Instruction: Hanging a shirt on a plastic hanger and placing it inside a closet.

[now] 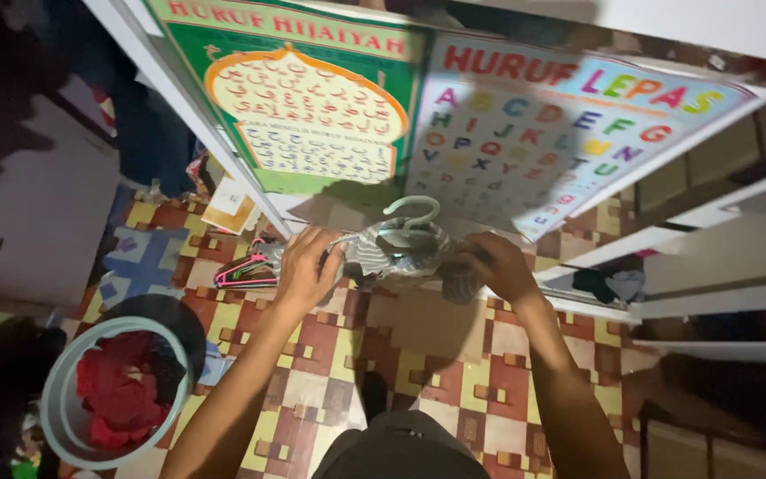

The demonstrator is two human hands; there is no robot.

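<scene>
Both my hands are raised in front of me and grip a small striped grey garment point(396, 253) draped on a pale green hanger point(411, 211). My left hand point(305, 269) clutches the garment's left side. My right hand point(494, 264) closes on its right side. The hanger's hook sticks up between the hands, in front of a white cupboard door point(197, 115) covered with two colourful letter charts point(543, 124).
A pale blue round basket point(59, 390) holding red cloth stands on the patterned floor at the lower left. Pink and dark hangers point(246, 270) lie on the floor near the door's foot. White shelves point(711, 266) with dark folded cloth are at the right.
</scene>
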